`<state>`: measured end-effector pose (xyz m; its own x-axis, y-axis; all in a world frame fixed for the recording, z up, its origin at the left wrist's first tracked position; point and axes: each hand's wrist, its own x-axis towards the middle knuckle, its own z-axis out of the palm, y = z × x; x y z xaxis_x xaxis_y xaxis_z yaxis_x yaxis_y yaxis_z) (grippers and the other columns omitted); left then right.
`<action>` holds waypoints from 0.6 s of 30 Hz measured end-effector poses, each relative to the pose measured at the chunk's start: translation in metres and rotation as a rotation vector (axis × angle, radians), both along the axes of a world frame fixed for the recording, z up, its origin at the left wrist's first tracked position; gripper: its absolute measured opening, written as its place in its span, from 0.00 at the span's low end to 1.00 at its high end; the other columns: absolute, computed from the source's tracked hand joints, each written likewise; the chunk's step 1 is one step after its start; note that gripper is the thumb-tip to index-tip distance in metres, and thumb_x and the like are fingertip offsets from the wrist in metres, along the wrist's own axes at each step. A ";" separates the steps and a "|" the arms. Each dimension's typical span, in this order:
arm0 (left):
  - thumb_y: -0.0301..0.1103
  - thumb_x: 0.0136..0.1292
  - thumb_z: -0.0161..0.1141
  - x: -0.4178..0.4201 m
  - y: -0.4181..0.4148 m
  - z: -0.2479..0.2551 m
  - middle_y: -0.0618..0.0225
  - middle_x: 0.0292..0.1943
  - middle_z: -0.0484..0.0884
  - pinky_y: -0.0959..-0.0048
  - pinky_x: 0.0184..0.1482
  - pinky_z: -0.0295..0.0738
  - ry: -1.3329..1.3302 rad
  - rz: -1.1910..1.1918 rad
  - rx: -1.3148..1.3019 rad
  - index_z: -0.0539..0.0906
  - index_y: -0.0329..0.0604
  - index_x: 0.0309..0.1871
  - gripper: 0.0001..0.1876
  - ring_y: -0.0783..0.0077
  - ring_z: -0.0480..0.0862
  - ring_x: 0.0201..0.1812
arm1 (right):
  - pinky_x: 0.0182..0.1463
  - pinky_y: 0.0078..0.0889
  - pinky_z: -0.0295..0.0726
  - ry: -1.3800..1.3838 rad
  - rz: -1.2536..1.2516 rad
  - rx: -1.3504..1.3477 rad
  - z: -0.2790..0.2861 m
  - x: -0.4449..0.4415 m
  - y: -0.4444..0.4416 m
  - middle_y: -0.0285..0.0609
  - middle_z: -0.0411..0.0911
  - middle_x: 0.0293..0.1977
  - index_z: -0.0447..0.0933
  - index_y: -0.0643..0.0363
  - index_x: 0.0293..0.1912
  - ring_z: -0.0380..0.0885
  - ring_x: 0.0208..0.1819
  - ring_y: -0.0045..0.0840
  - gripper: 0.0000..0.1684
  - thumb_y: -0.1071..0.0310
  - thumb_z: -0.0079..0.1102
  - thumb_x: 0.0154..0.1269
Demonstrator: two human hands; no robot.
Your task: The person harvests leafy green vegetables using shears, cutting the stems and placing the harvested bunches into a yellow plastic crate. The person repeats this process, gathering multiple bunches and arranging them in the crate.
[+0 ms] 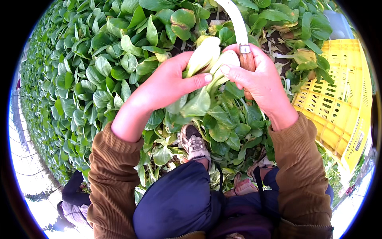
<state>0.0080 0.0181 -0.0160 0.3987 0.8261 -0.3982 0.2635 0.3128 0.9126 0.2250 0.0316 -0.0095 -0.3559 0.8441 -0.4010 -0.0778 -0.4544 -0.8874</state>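
My left hand (176, 80) is closed around a head of bok choy (206, 53), its pale stem base pointing up and away from me. Against it lies a second pale base of bok choy (226, 61), with the thumb of my right hand (259, 77) pressed on it. That same right hand grips the wooden handle (247, 61) of a sickle. The curved blade (237, 24), washed out by glare, points away from me and runs past the top of the view. Green leaves (197, 104) of the held plants hang below my hands.
Dense rows of bok choy (101, 68) fill the left and far side. On the right a yellow plastic crate (331, 86) leans at a tilt, with a translucent container (337, 24) behind it. My shoe (195, 142) stands among leaves. Another person (74, 203) is at lower left.
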 end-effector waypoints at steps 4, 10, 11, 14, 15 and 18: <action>0.37 0.62 0.70 -0.009 -0.009 -0.023 0.67 0.49 0.84 0.72 0.57 0.74 -0.373 0.027 -0.442 0.79 0.36 0.59 0.24 0.76 0.81 0.50 | 0.34 0.18 0.74 -0.049 0.227 -0.148 0.003 0.007 0.004 0.32 0.78 0.37 0.74 0.65 0.53 0.74 0.32 0.13 0.21 0.74 0.61 0.60; 0.32 0.59 0.71 -0.013 -0.033 -0.052 0.66 0.48 0.85 0.71 0.53 0.77 -0.526 0.090 -0.670 0.80 0.37 0.57 0.22 0.74 0.84 0.46 | 0.33 0.28 0.75 -0.873 0.493 0.527 -0.016 0.018 -0.005 0.35 0.79 0.28 0.79 0.58 0.51 0.74 0.25 0.20 0.17 0.73 0.57 0.60; 0.31 0.60 0.71 -0.013 -0.035 -0.052 0.67 0.48 0.85 0.71 0.53 0.78 -0.510 0.139 -0.660 0.80 0.37 0.57 0.22 0.74 0.84 0.46 | 0.36 0.33 0.76 -0.873 0.333 0.599 -0.022 0.021 -0.005 0.39 0.80 0.31 0.79 0.58 0.49 0.76 0.29 0.28 0.16 0.71 0.59 0.60; 0.29 0.60 0.70 -0.007 -0.035 -0.043 0.69 0.47 0.85 0.72 0.53 0.78 -0.444 0.233 -0.594 0.80 0.37 0.56 0.21 0.76 0.83 0.46 | 0.43 0.37 0.78 -0.833 -0.025 0.753 -0.035 0.034 0.000 0.42 0.80 0.33 0.79 0.58 0.46 0.79 0.35 0.37 0.14 0.65 0.65 0.60; 0.29 0.60 0.70 -0.003 -0.037 -0.043 0.69 0.47 0.85 0.73 0.53 0.77 -0.400 0.254 -0.514 0.80 0.37 0.56 0.20 0.77 0.83 0.46 | 0.42 0.31 0.78 -0.794 -0.047 0.766 -0.034 0.033 0.000 0.38 0.78 0.30 0.79 0.59 0.46 0.78 0.34 0.30 0.15 0.61 0.67 0.62; 0.26 0.59 0.70 0.010 -0.043 -0.042 0.71 0.46 0.84 0.75 0.52 0.77 -0.288 0.277 -0.306 0.80 0.37 0.54 0.20 0.80 0.81 0.45 | 0.40 0.21 0.74 -0.387 0.024 0.116 -0.022 0.008 -0.014 0.32 0.71 0.29 0.76 0.63 0.47 0.70 0.33 0.13 0.24 0.54 0.70 0.62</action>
